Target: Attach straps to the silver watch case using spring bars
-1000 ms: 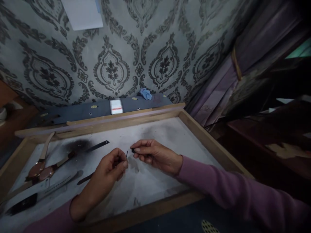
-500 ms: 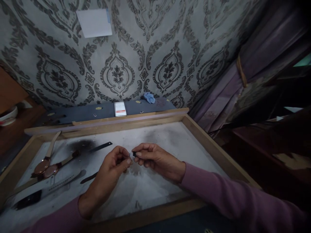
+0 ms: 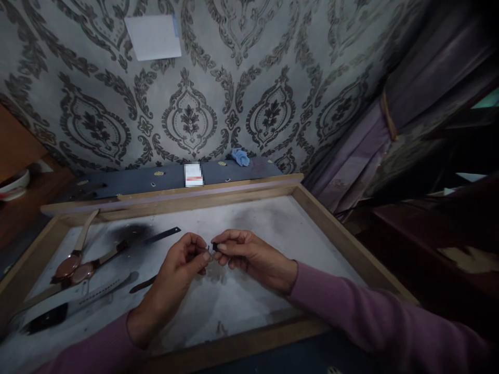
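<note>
Black piece (image 3: 214,247); mauve sleeves (image 3: 351,304); grey wallpaper (image 3: 231,120) with darker damask

Well ahead of the left hand (image 3: 181,265), a white rectangular sheet with a blue edge strip (image 3: 153,39) hangs on silver-grey wallpaper with dark leafy medallions (image 3: 189,117). Below it, nearer that hand, a small white packet with a red band (image 3: 193,175), its face pixelated, sits on dark blue fabric with yellow motifs (image 3: 171,179). A crumpled light-blue cloth (image 3: 240,157) lies ahead of the right hand (image 3: 253,257). Beyond that hand, to its right, a purple-grey curtain (image 3: 364,148) is gathered by a tan tie (image 3: 388,117). Far left of the left hand stands a white rounded bowl (image 3: 15,184).
</note>
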`<state>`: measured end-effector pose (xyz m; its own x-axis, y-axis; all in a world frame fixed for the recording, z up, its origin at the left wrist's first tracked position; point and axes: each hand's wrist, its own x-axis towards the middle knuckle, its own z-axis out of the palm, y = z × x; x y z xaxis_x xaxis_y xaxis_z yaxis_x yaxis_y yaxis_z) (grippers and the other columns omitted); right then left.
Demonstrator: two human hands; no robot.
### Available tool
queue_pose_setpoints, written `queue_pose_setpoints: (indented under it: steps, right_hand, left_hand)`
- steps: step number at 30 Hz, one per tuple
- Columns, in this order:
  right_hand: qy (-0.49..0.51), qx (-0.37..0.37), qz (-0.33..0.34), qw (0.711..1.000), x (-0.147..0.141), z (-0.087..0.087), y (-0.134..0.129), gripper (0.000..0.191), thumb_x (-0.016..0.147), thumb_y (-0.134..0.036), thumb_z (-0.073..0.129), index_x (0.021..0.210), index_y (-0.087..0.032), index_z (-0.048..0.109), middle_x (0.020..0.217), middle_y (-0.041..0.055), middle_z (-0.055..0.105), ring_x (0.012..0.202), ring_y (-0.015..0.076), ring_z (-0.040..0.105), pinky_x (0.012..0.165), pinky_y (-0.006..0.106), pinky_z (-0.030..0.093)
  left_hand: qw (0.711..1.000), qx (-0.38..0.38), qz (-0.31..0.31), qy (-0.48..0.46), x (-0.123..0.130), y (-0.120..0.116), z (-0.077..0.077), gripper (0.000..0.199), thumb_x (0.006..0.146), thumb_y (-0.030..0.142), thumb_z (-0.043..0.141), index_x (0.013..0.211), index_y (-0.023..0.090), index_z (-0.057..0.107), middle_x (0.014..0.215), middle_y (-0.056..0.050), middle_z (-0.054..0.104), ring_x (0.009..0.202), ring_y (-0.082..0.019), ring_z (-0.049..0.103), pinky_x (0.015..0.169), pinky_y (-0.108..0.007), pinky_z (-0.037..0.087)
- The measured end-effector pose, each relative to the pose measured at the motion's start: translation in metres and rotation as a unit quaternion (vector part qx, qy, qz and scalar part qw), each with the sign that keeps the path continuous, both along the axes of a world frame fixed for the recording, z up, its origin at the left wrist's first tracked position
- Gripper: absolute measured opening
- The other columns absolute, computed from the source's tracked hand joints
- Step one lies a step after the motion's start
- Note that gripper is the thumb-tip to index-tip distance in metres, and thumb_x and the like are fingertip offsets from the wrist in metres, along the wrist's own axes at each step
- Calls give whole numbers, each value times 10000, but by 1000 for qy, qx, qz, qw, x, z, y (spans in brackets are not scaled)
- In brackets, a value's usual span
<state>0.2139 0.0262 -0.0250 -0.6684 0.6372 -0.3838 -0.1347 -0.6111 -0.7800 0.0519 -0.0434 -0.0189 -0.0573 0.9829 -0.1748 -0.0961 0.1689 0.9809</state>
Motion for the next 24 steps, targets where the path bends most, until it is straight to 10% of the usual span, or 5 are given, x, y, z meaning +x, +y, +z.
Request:
queue_pose_setpoints:
  steps: [15,24]
  right_hand:
    - [-3,38,6,999,-1,-2,0,205,674,-228,787,837,-145,695,666,11,702,577,66,621,506,156,397]
    - [-16,189,-20,982,-5,-8,-4,217,709,-314,762,846,-161,692,664,3,684,579,103,642,485,188,421]
  left_hand:
    - [1000,5,-2,7,1,1,0,211,720,310,647,805,178,507,707,11,528,648,-133,500,590,-265,408]
    - [999,-7,26,-30,3,-2,-3,228,710,305,660,817,191,494,689,19,561,639,-131,523,622,-268,409]
